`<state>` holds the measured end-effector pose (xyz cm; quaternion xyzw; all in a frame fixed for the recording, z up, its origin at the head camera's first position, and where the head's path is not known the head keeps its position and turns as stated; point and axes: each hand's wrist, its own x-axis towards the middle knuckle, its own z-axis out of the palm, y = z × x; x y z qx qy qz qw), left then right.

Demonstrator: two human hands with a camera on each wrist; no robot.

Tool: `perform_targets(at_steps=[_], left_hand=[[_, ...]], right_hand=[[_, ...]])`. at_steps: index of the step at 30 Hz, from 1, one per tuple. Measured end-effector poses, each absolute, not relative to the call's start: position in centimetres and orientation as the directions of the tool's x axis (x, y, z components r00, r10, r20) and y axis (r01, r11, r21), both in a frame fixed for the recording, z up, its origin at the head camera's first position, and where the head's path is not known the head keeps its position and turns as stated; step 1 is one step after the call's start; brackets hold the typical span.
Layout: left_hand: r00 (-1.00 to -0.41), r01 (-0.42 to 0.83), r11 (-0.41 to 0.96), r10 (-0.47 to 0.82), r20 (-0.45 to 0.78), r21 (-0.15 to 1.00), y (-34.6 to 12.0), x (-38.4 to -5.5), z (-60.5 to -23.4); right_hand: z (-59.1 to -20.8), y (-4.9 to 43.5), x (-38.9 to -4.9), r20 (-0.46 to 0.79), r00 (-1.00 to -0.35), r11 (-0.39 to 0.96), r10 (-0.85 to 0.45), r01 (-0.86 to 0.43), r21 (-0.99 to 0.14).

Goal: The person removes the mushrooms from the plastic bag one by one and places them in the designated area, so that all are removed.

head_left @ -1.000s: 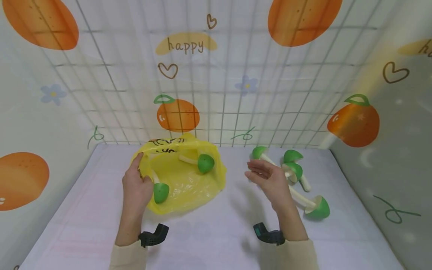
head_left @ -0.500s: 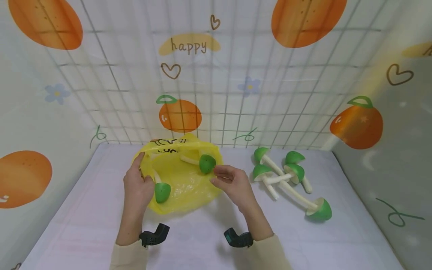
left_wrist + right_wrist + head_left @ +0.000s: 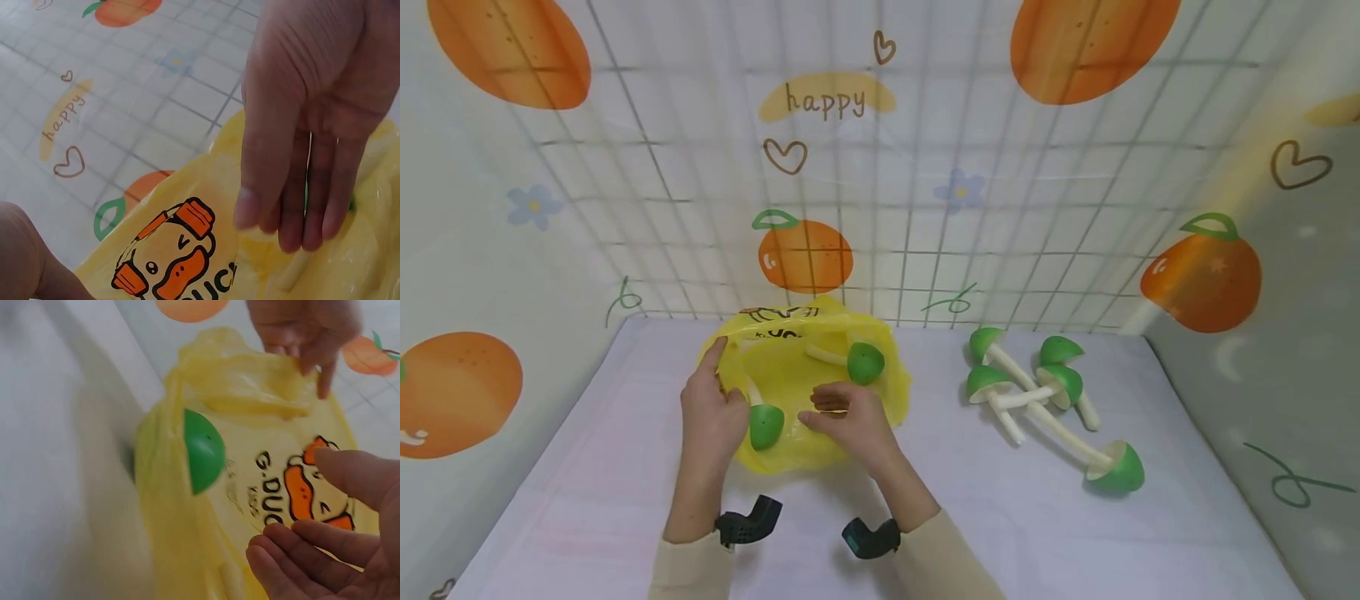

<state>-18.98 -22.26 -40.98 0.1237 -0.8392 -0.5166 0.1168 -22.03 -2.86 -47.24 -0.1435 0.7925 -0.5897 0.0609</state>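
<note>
A yellow plastic bag [image 3: 820, 442] with a duck print lies spread with its mouth wide. My left hand [image 3: 711, 425] grips its left rim, thumb on the near side and index finger stretched along the edge. Two toy mushrooms with green caps and pale stems lie in the bag: a left mushroom [image 3: 767, 427] beside my left thumb, and a right mushroom [image 3: 867, 363] toward the back. Over the bag's mouth, between them, is my right hand [image 3: 857, 421], fingers and thumb apart, nothing held. The right wrist view shows the green cap [image 3: 205, 452] partly behind the bag's wall.
Several more green-capped mushrooms [image 3: 1060, 437] lie crossed over one another on the right of the white tabletop [image 3: 1037, 542]. Behind the table, a wire grid [image 3: 925, 275] shows through a printed cloth with oranges. Cloth walls flank both sides.
My right hand has moved left, from over the loose mushrooms to over the bag, uncovering a mushroom in the pile. The left hand keeps its grip on the bag.
</note>
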Motion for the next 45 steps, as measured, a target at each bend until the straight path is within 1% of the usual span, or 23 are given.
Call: perform_targets(at_steps=[10, 17, 23, 29, 35, 40, 45], left_hand=[[-0.942, -0.094, 0.451, -0.329, 0.068, 0.888, -22.0, -18.9, -40.9], [-0.941, -0.084, 0.448, -0.329, 0.076, 0.890, -22.2, -18.9, -40.8], [-0.938, -0.062, 0.452, -0.332, 0.103, 0.890, -22.4, -18.9, -41.1], [-0.938, -0.041, 0.453, -0.325, 0.122, 0.891, -22.5, -19.0, -41.4], [-0.936, -0.035, 0.458, -0.327, 0.132, 0.888, -22.6, -19.0, -41.5], [-0.936, -0.043, 0.458, -0.329, 0.124, 0.888, -22.6, -19.0, -41.4], [-0.936, -0.046, 0.454, -0.330, 0.120, 0.890, -22.6, -19.0, -41.3]], right_hand=[[-48.0, -5.3, -22.1, 0.015, -0.947, 0.327, -0.320, -0.125, -0.937], [-48.3, -7.0, -22.5, -0.052, -0.944, 0.356, -0.325, -0.071, -0.932], [-48.5, -8.0, -22.7, -0.064, -0.945, 0.431, -0.321, -0.085, -0.898], [-48.3, -8.8, -22.8, -0.083, -0.954, 0.488, -0.289, -0.072, -0.870], [-48.1, -9.7, -22.8, -0.157, -0.960, 0.526, -0.231, 0.013, -0.850], [-48.2, -10.1, -22.7, -0.203, -0.958, 0.531, -0.203, 0.066, -0.845], [-48.5, -10.5, -22.8, -0.215, -0.961, 0.536, -0.173, 0.091, -0.839]])
